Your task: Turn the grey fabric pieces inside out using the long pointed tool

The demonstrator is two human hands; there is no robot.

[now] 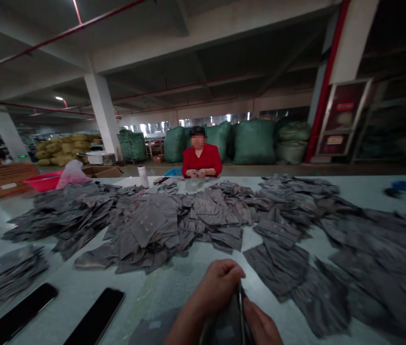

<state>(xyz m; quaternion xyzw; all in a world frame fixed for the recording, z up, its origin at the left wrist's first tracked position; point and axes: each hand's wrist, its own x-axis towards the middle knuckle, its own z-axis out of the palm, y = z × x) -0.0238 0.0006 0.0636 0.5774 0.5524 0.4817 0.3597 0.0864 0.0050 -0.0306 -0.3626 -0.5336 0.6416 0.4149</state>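
Low in the view, my left hand [217, 286] is closed around the upper edge of a dark grey fabric piece [226, 326], and a thin, shiny edge shows at the fold. My right hand [260, 325] grips the same piece from the other side, partly cut off by the bottom of the picture. Wide heaps of similar grey fabric pieces [210, 211] spread across the pale table [174, 282], with the nearest pieces [278, 270] just right of my hands. Two black slabs, possibly phones [95, 316], lie to the left.
A seated person in a red top [200, 160] handles something across the table, beside a white bottle [143, 176]. A red basin [43, 181] and cardboard boxes stand at the far left. Large green sacks [254, 142] and yellow sacks [62, 148] line the back.
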